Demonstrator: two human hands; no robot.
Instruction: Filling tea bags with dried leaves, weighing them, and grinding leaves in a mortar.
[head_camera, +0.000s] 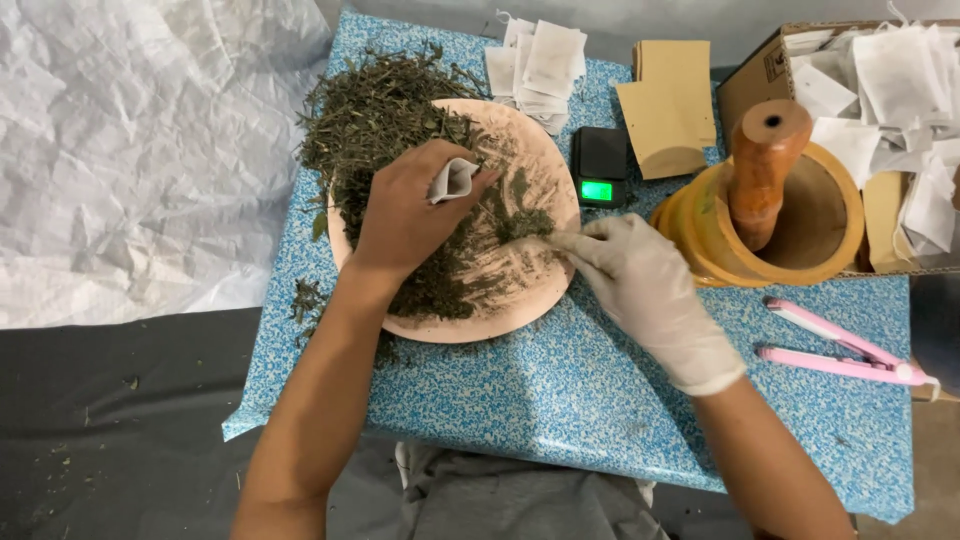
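I see the blue speckled tabletop carrying a round pink tray heaped with dried green herbs. Beside it stand a wooden mortar with its pestle, a cardboard box of small paper bags, and a pink sealer. My bare left hand has its grip closed on a small white bag over the tray. My gloved right hand pinches herbs at the tray's right edge.
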